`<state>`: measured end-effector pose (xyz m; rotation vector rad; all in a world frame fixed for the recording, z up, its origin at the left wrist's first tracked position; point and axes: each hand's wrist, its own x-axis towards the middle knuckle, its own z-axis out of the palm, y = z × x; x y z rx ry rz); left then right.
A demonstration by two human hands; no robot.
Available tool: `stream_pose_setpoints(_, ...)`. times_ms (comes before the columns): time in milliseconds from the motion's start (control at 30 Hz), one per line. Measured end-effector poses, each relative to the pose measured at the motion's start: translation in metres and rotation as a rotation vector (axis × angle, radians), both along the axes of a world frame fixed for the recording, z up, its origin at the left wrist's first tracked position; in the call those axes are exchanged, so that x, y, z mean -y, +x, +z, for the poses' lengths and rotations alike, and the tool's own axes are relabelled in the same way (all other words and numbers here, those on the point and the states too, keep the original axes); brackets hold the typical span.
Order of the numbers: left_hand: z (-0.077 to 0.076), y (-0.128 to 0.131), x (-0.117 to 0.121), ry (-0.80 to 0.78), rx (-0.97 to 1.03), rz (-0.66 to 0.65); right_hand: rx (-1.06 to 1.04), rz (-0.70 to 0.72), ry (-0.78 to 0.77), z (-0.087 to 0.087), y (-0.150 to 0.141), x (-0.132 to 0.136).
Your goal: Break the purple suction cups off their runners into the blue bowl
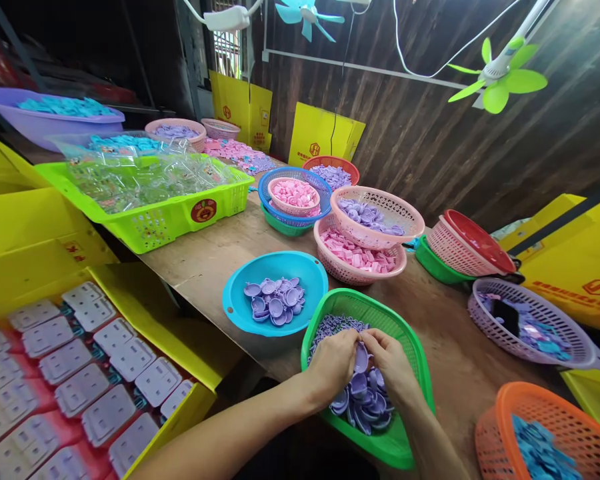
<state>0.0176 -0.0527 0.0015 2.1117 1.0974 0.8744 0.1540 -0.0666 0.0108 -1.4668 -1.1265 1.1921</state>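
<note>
Over a green basket [417, 360], my left hand [333, 363] and my right hand [393, 363] meet, with the fingertips of both closed in a pinch. A small purple plastic piece with a rounded, cup-like shape [363, 358] hangs at their fingertips; its upper end is hidden by the fingers. Below lie more purple cup-shaped pieces [363, 407], heaped in the near part of the basket. Tiny purple link-like parts [330, 327] fill the far part, partly covered by my left hand. Just beyond, to the left, a blue bowl [235, 303] holds similar round purple pieces [276, 300].
Pink baskets [343, 270] with pink and purple parts stand behind the green one. A lime tray [155, 230] of clear bags sits far left. At right are a lilac basket [580, 347] and an orange basket [500, 427]. A yellow carton [180, 333] of packed pieces stands left below.
</note>
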Motion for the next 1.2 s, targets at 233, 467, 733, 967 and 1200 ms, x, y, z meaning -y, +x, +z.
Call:
stream_pose_setpoints(233, 0.009, -0.014, -0.004, -0.405, 0.217, 0.001, -0.014, -0.047, 0.053, 0.010, -0.002, 0.005)
stream_pose_setpoints(467, 0.016, -0.022, -0.005, -0.181, 0.121, 0.079, -0.102, -0.050, 0.032, 0.025, 0.000, 0.017)
stream_pose_setpoints(733, 0.023, -0.019, 0.000, -0.011, -0.083, 0.102, 0.145, -0.057, 0.209, 0.034, -0.033, 0.024)
stream_pose_setpoints(967, 0.022, -0.017, -0.002, 0.024, -0.142, 0.109, 0.233, -0.117, 0.265, 0.034, -0.039, 0.023)
stream_pose_setpoints(1200, 0.023, -0.015, 0.001, 0.029, -0.124, 0.112, 0.308, -0.114, 0.249, 0.034, -0.034, 0.029)
